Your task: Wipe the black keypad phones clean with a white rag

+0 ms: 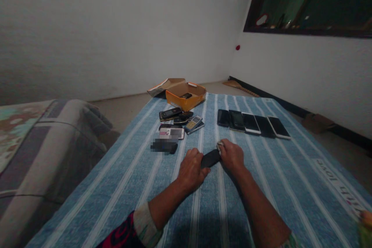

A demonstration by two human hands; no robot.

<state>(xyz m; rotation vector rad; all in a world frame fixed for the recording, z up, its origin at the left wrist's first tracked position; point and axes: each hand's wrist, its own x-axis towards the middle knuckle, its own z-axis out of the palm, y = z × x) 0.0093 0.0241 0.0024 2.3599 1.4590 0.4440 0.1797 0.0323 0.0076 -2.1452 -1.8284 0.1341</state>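
Observation:
A dark phone (210, 158) is held just above the blue striped cloth (162, 186), between both hands. My left hand (192, 168) is closed round its left end, thumb along the lower edge. At the right end, my right hand (231, 155) pinches a small pale cloth (220, 146) against the phone. Beyond the hands to the right lies a row of several phones (251, 123), side by side. Older keypad phones lie in a loose group at the left, among them a white and pink one (171, 133) and a silver one (193, 123).
An open orange box (186, 96) with a phone inside stands at the far end of the cloth. To the left is a bed or seat covered with a blanket (58, 135). Walls rise behind and at the right, with a dark window (314, 4).

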